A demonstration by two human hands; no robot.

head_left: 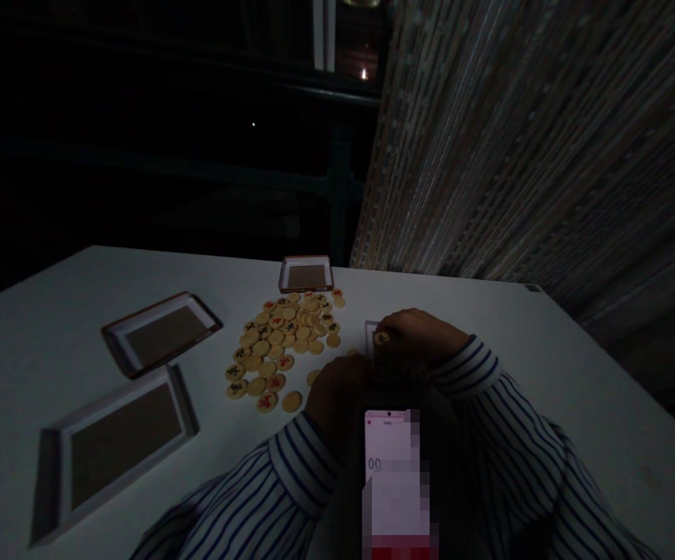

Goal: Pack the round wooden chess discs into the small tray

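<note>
Pinching a pale round disc marked with a dark character [382,338], the right hand [422,334] had its fingertips drawn close together, the gap no wider than the piece. It hung beside the far end of a partly hidden tray [371,327], whose light rim showed just left of the fingers. The left hand [337,389] curled near that tray, its fingers lost in shadow; whether it gripped anything could not be told. Both wrists came out of striped sleeves [302,467].

Beyond the left hand, a heap of similar discs [276,338] spread over the white table [547,389], some showing red or black characters, others plain, overlapping toward the far side. A shallow tray [306,277] stood just behind the heap. Left of it lay a brown-edged tray [171,333], and nearer the person a larger pale-walled tray [127,443], almost touching the brown-edged one. Below the hands a phone [393,443] glowed, its screen partly blurred into blocks.

The room was dim. A string curtain [518,140] slanted down on the right behind the table, and a small point of light [364,74] shone in the dark background.
</note>
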